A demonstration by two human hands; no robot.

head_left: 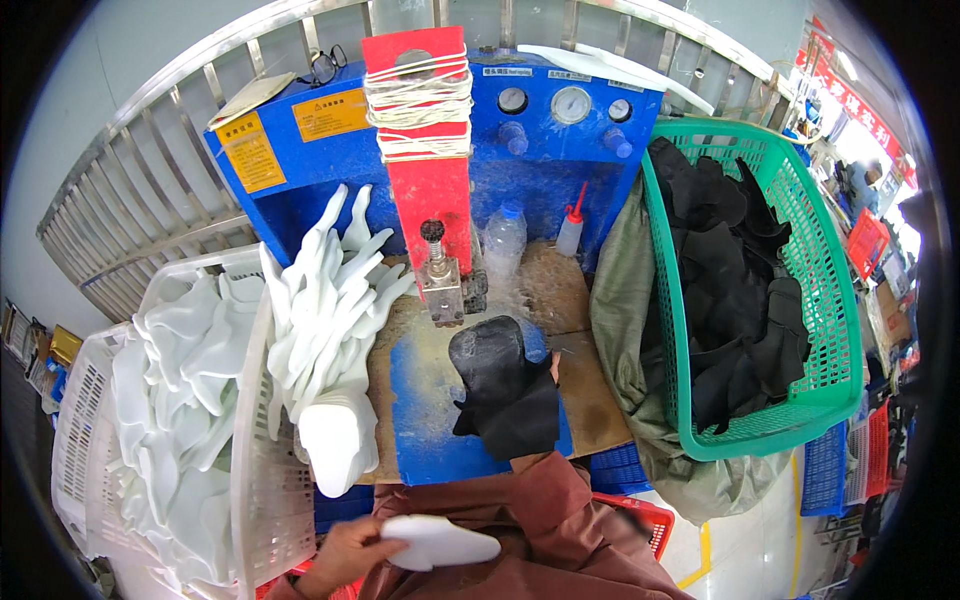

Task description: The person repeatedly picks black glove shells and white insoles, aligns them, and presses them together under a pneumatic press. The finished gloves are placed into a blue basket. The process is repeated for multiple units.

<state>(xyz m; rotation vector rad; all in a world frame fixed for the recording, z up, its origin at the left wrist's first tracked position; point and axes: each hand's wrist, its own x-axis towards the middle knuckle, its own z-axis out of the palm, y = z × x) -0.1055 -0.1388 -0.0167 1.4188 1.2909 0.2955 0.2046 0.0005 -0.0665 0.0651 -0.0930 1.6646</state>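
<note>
Your left hand (pixel 345 555) sits at the bottom edge of the frame, just left of centre, with its fingers closed around one end of a flat white hand-shaped form (pixel 440 542). That form lies roughly level across your lap, its free end pointing toward the right, above the brown sleeve (pixel 540 520) that fills the lower middle of the picture.

Your right hand is almost wholly hidden. It appears to be under or inside the black glove (pixel 503 385) that lies on the blue work plate (pixel 430 420) at the centre of the frame, so you cannot tell from this view whether it is clenched or loose. The glove's cuff end points toward you, and its rounded end lies near the base of the red press column (pixel 428 200).

Left of the plate, a fanned stack of white forms (pixel 325 320) leans against the rim of a white basket (pixel 262 470). More white forms are heaped inside that basket in the lower left of the frame.

On the right side of the frame, a green basket (pixel 830 290) holds a pile of black gloves (pixel 735 290). A grey-green cloth (pixel 625 330) hangs beside it.

Behind the plate stands a blue machine housing (pixel 540 170) with round gauges. White string (pixel 420 110) is wound round the top of the red column. A clear bottle (pixel 503 245) and a small red-capped bottle (pixel 570 225) stand at the machine's foot.
</note>
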